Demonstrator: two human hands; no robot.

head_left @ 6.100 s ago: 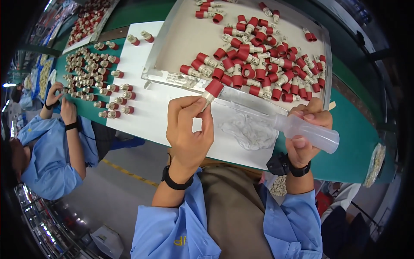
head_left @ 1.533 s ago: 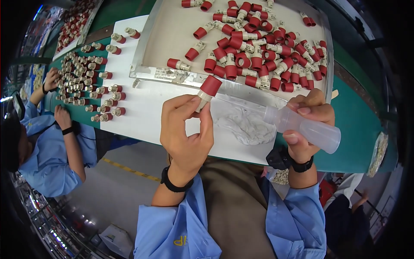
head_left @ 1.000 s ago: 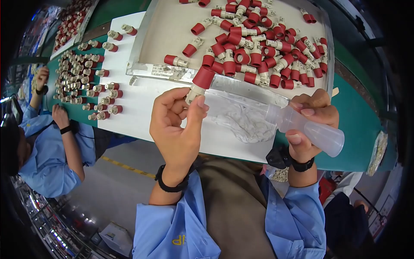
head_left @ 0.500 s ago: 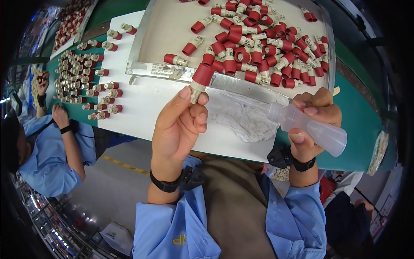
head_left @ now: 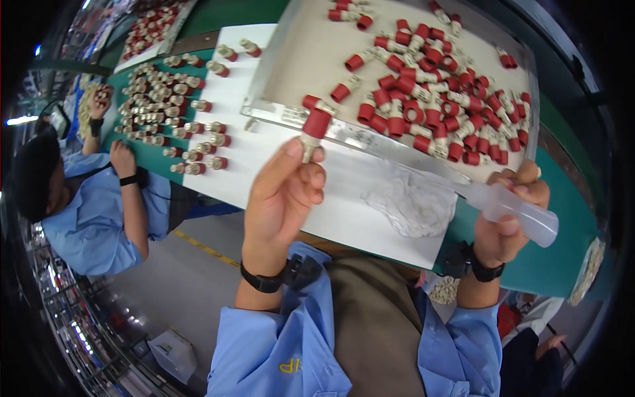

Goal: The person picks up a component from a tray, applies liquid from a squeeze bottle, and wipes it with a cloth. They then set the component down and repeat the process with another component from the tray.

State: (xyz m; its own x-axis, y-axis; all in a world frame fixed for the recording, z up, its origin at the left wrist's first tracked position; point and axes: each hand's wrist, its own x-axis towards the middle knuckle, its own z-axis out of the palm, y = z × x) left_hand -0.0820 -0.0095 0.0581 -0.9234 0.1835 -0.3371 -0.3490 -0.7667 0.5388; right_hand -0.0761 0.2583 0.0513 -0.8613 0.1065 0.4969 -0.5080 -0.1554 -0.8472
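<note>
Left hand [head_left: 281, 195] raised over the table edge, thumb and fingers pinched on a small fitting [head_left: 313, 132]: red cap on top, pale metal stem below, held upright. Right hand [head_left: 509, 215] closed around a clear plastic squeeze bottle [head_left: 519, 212], whose long thin nozzle points left toward the fitting; the tip stops short of it, over the tray edge. Both wrists carry black bands.

Between the hands, on a white sheet [head_left: 264, 159], lies a crumpled clear plastic bag [head_left: 410, 202], just beside the bottle hand. Beyond the hands sits a shallow metal tray [head_left: 297, 66] with a beige floor, loaded with many loose red-capped fittings [head_left: 430, 99], thickest toward its right side. A strip of small printed marks runs along the tray's near rim; too small to tell more.

Sheet and tray rest on a green table [head_left: 562, 264]. To the left, rows of finished fittings [head_left: 165, 112] lie on the green surface and the sheet's edge. A co-worker in a blue shirt [head_left: 92, 218] sits at far left, both hands at those rows.
</note>
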